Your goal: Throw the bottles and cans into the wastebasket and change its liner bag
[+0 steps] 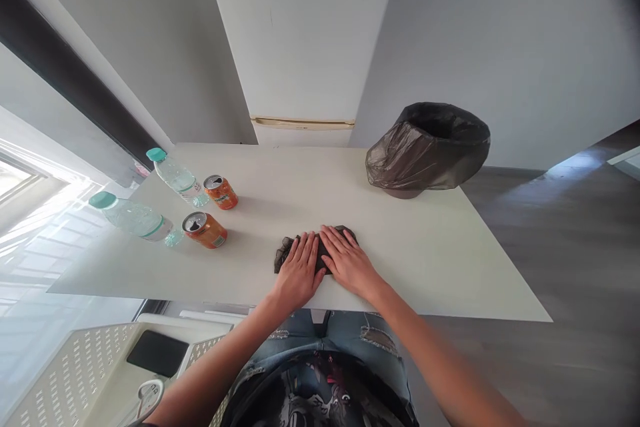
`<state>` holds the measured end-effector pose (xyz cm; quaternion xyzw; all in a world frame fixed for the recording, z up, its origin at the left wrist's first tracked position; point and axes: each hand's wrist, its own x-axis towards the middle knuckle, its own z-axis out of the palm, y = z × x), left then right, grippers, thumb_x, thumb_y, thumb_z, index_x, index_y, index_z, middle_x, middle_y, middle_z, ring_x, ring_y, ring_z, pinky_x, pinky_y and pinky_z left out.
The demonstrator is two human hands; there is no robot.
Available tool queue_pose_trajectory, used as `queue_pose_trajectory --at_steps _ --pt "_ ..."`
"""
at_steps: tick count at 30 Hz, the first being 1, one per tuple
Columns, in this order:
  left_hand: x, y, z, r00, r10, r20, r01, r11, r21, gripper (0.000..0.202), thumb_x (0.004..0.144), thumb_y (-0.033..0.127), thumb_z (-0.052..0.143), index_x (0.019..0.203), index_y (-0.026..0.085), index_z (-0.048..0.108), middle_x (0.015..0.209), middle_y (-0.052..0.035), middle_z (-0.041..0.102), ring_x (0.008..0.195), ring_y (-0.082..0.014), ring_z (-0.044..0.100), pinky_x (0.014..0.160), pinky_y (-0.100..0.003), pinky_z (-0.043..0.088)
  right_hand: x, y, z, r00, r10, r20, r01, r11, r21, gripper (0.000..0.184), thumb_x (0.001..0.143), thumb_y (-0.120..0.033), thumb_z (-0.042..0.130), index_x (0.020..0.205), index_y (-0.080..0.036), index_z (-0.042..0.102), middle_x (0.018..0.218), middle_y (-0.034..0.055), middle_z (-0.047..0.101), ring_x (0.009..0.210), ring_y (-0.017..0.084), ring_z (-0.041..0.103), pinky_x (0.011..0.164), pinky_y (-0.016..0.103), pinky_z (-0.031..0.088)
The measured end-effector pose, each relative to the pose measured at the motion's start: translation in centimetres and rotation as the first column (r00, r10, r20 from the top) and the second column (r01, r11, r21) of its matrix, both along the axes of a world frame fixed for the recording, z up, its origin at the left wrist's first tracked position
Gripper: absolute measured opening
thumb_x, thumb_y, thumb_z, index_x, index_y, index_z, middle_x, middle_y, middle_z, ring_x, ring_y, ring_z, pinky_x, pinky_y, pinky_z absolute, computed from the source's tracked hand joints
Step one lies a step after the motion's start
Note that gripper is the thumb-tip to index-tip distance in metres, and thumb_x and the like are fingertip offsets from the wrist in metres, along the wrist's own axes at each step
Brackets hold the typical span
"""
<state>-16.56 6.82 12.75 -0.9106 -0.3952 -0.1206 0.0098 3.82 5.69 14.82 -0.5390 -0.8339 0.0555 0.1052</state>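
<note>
A folded dark plastic bag (283, 255) lies near the front edge of the white table (425, 247). My left hand (300, 271) lies flat on it, fingers stretched out. Beside it, my right hand (347, 259) also rests flat on the bag with its fingers spread. The two hands touch side by side and cover most of the bag.
A bin lined with a dark bag (427, 148) stands at the table's back right. At the left lie two plastic water bottles (176, 177) (134, 218) and two orange cans (221, 191) (204, 229). A white perforated crate (75, 367) sits below left. A white fridge (303, 47) stands behind the table.
</note>
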Motion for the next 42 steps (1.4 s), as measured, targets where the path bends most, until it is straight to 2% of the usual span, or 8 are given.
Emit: queue_pose_trajectory --at_steps 10,14,17,21,26,32,37,42 --pt "-3.5 -0.3 0.7 0.994 0.108 -0.025 -0.110 0.991 -0.082 0.075 0.111 0.041 0.038 0.172 0.010 0.007 0.175 -0.0185 0.019 0.164 -0.0351 0.020 0.131 -0.058 0.024 1.8 -1.2 -1.1 0.962 -0.264 -0.064 0.266 0.964 0.016 0.063 0.114 -0.037 0.028 0.172 -0.017 0.018 0.174 0.0110 0.025 0.161 0.030 0.027 0.131 0.067 0.016" --pt "-4.1 -0.3 1.0 0.995 0.098 -0.004 -0.097 0.986 -0.133 0.075 0.110 0.041 0.038 0.172 0.012 0.007 0.175 -0.0188 0.022 0.163 -0.0360 0.022 0.130 -0.062 0.025 2.4 -1.3 -1.1 0.947 -0.272 -0.172 0.275 0.961 -0.004 0.061 0.114 -0.038 0.029 0.171 -0.019 0.020 0.174 0.0123 0.028 0.160 0.032 0.028 0.130 0.068 0.017" --pt "-3.8 -0.1 1.7 0.991 0.114 0.065 -0.103 0.982 -0.159 0.076 0.109 0.045 0.044 0.171 0.012 0.015 0.172 -0.0196 0.033 0.162 -0.0364 0.026 0.129 -0.062 0.027 3.3 -1.9 -0.4 0.843 -0.363 -0.396 0.406 0.913 0.026 0.059 0.114 -0.041 0.032 0.168 -0.018 0.028 0.170 0.0152 0.036 0.158 0.031 0.032 0.128 0.061 0.030" --pt "-2.5 1.2 3.5 0.972 0.122 0.198 -0.088 0.981 -0.172 0.055 0.109 0.034 0.044 0.159 0.013 0.042 0.160 -0.0158 0.053 0.156 -0.0296 0.040 0.132 -0.054 0.028 4.8 -3.4 0.5 0.655 -0.486 -0.578 0.601 0.799 0.009 0.045 0.110 -0.045 0.043 0.146 -0.020 0.056 0.145 0.0157 0.062 0.137 0.033 0.055 0.113 0.056 0.050" --pt "-0.5 3.6 5.5 0.987 0.073 0.146 -0.025 0.952 -0.306 0.039 0.104 0.028 0.056 0.141 0.017 0.060 0.142 -0.0135 0.066 0.133 -0.0299 0.059 0.115 -0.047 0.047 5.2 -3.9 0.4 0.669 -0.469 -0.576 0.512 0.853 -0.100 0.034 0.103 -0.038 0.054 0.132 -0.023 0.063 0.129 0.0120 0.070 0.121 0.033 0.062 0.102 0.055 0.055" --pt "0.3 4.6 5.8 0.995 0.099 0.016 -0.085 0.917 -0.390 0.033 0.098 0.024 0.064 0.130 0.018 0.062 0.125 -0.0133 0.066 0.118 -0.0322 0.061 0.103 -0.046 0.050 4.2 -1.1 1.2 0.684 -0.508 -0.523 0.456 0.858 -0.237 0.053 0.091 -0.035 0.069 0.142 -0.022 0.057 0.135 0.0126 0.067 0.128 0.036 0.057 0.107 0.056 0.051" --pt "0.0 3.7 5.8 0.953 0.176 0.245 -0.046 0.887 -0.459 0.008 0.100 0.017 0.052 0.105 0.020 0.059 0.113 -0.0106 0.061 0.106 -0.0267 0.061 0.095 -0.040 0.049 3.4 0.2 1.3 0.452 -0.633 -0.628 0.509 0.761 -0.401 0.072 0.081 -0.059 0.081 0.138 -0.019 0.060 0.124 0.0150 0.069 0.118 0.036 0.063 0.101 0.054 0.055" --pt "-0.3 1.7 5.3 0.694 0.457 0.557 0.058 0.735 -0.675 0.019 0.103 0.040 0.056 0.097 0.023 0.051 0.082 0.0017 0.054 0.075 -0.0167 0.054 0.071 -0.028 0.042 1.3 -1.8 1.8 0.105 -0.608 -0.787 0.281 0.777 -0.563 0.073 0.087 -0.072 0.074 0.138 -0.020 0.062 0.145 0.0187 0.063 0.128 0.035 0.063 0.100 0.049 0.058"
